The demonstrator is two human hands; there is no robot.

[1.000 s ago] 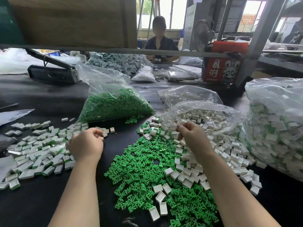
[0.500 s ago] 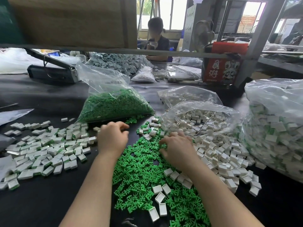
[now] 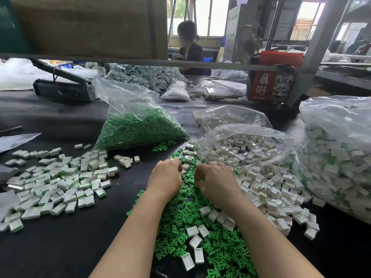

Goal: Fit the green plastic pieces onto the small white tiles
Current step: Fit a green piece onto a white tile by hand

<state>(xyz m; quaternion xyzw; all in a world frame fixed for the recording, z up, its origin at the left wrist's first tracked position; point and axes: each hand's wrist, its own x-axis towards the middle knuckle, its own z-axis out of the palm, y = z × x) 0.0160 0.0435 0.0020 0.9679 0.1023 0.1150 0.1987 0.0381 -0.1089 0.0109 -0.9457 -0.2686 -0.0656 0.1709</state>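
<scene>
Head view: both hands, left hand and right hand, curl over the green pieces mid-tabletop; what they pinch, cannot tell. Finished tiles heaped at left edge; many bare white tiles right, so far from done.

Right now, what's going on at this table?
A person is fitting parts by hand. Both hands, left hand and right hand, work close together over the loose green pieces, fingers curled; what they hold is hidden. Unfilled white tiles spill from a bag at right; finished tiles lie at left.
</scene>
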